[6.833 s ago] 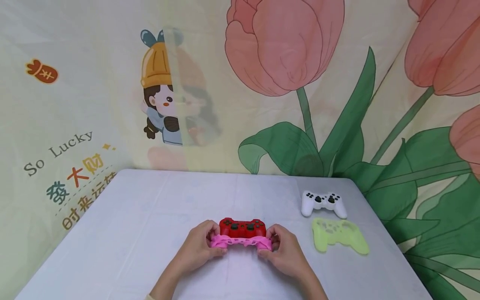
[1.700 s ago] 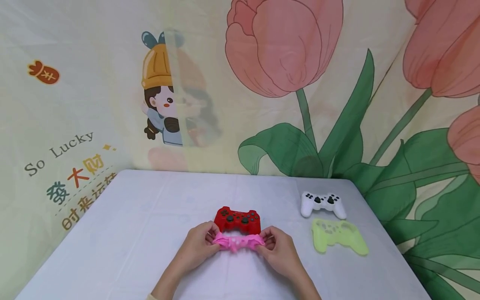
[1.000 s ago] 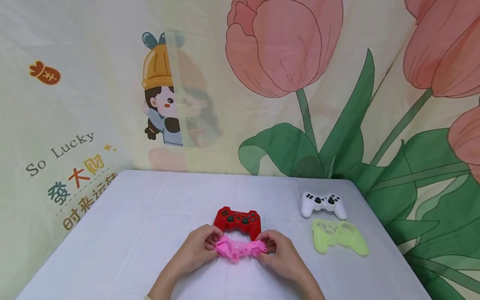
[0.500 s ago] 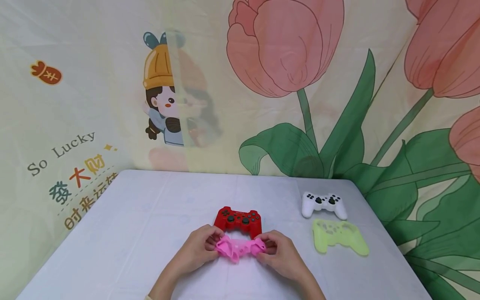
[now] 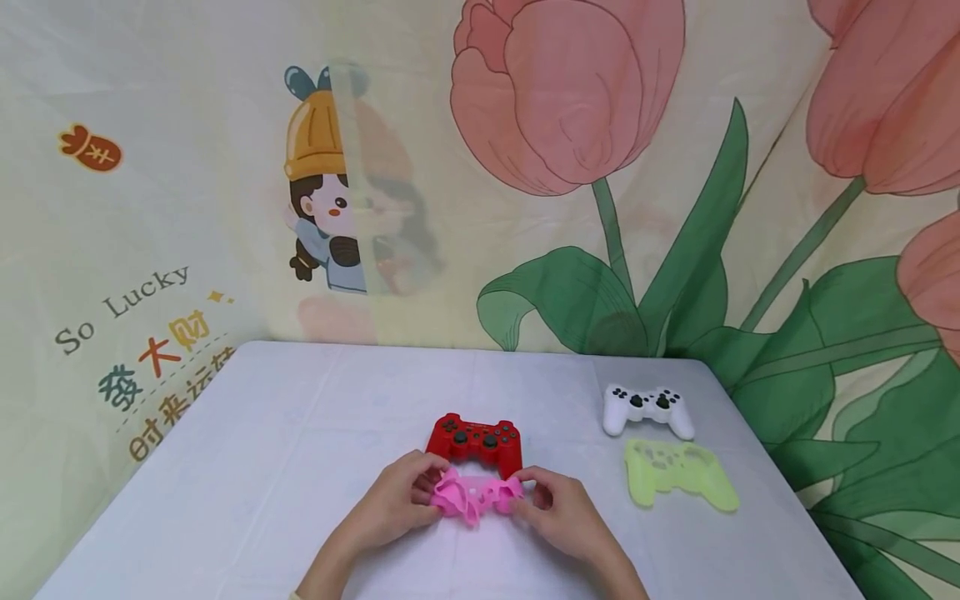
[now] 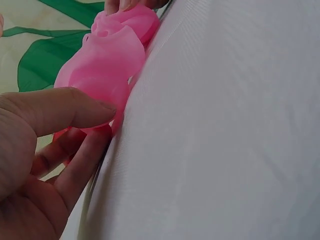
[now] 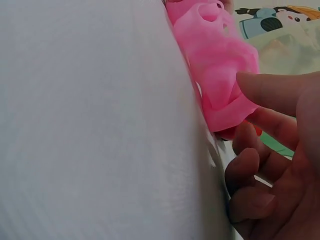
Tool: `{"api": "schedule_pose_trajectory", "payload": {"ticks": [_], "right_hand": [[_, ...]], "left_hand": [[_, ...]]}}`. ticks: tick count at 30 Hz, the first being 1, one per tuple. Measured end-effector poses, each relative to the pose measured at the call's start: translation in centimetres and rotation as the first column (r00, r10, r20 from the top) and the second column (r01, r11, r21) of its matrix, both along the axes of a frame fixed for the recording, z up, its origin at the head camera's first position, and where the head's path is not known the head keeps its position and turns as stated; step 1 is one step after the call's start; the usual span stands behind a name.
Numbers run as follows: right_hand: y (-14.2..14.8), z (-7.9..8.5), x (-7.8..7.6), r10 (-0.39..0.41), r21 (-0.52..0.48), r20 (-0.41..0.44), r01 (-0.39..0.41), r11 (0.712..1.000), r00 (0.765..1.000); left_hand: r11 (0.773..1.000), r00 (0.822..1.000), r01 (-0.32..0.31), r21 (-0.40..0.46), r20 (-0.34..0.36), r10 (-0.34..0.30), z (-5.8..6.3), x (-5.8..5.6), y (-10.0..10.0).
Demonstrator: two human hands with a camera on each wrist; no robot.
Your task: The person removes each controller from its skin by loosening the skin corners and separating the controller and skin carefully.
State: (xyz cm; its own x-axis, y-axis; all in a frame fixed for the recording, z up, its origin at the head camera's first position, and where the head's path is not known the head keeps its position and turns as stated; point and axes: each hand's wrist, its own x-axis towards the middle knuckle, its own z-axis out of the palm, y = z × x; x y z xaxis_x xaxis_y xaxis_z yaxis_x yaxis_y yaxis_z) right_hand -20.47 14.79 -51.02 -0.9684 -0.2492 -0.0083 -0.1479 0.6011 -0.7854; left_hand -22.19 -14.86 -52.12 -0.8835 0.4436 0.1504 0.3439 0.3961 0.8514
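A pink silicone controller cover [image 5: 474,497], soft and crumpled, lies low on the table just in front of a red game controller [image 5: 476,439]. My left hand [image 5: 393,497] pinches the cover's left end; in the left wrist view the thumb [image 6: 75,111] lies on the pink surface with fingers beneath. At the opposite end, my right hand [image 5: 561,510] holds the cover between thumb and index finger, its other fingers curled in the right wrist view. The red controller sits face up, out of the cover, its lower grips partly behind the cover and fingertips.
On the right of the white table [image 5: 300,417] lie a white game controller [image 5: 647,410] and, nearer, a pale green silicone cover [image 5: 678,473]. A printed cloth [image 5: 420,317] with tulips hangs behind the table's far edge.
Earliest, the red controller sat partly inside the pink cover; it now lies free beyond it. The cover has since come nearer and lower, turning its crumpled side up. Lately the hands barely shift.
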Motion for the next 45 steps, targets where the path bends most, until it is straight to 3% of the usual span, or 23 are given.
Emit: {"api": "schedule_pose_trajectory", "payload": {"ticks": [7, 16, 20, 25, 31, 34, 37, 41, 45], "right_hand": [[-0.21, -0.06, 0.18, 0.045, -0.039, 0.010, -0.044, 0.998, 0.999], [-0.17, 0.43, 0.45, 0.012, -0.086, 0.073, -0.006, 0.996, 0.997], [-0.29, 0.51, 0.48, -0.021, -0.091, 0.050, 0.025, 0.996, 0.999], [-0.41, 0.23, 0.31, -0.110, -0.113, -0.037, 0.105, 0.988, 0.993], [-0.46, -0.16, 0.01, -0.146, -0.190, -0.008, 0.141, 0.972, 0.989], [-0.42, -0.19, -0.04, -0.142, -0.196, 0.013, 0.142, 0.970, 0.990], [-0.37, 0.04, -0.03, -0.149, -0.198, 0.016, 0.149, 0.969, 0.989], [-0.34, 0.44, 0.00, -0.181, -0.211, 0.005, 0.177, 0.961, 0.984], [-0.37, 0.66, -0.03, -0.209, -0.248, 0.012, 0.205, 0.947, 0.978]], "left_hand": [[0.998, 1.000, 0.009, -0.056, -0.012, -0.010, 0.40, 0.28, -0.45], [0.997, 0.999, 0.044, -0.067, 0.018, -0.043, 0.82, 0.33, -0.34], [0.996, 0.998, 0.052, -0.068, 0.025, -0.051, 0.67, 0.33, -0.15], [0.996, 0.997, 0.061, -0.059, 0.056, -0.058, 0.37, 0.39, 0.09], [0.997, 0.997, 0.057, -0.055, 0.060, -0.054, 0.17, 0.40, 0.22], [0.999, 0.999, 0.022, -0.047, 0.050, -0.020, 0.18, 0.37, 0.15], [0.998, 0.998, -0.053, -0.037, 0.034, 0.055, 0.29, 0.26, 0.05], [0.985, 0.985, -0.173, -0.014, 0.020, 0.173, 0.54, 0.08, -0.15], [0.976, 0.976, -0.217, 0.036, 0.024, 0.216, 0.91, -0.03, -0.19]]}}
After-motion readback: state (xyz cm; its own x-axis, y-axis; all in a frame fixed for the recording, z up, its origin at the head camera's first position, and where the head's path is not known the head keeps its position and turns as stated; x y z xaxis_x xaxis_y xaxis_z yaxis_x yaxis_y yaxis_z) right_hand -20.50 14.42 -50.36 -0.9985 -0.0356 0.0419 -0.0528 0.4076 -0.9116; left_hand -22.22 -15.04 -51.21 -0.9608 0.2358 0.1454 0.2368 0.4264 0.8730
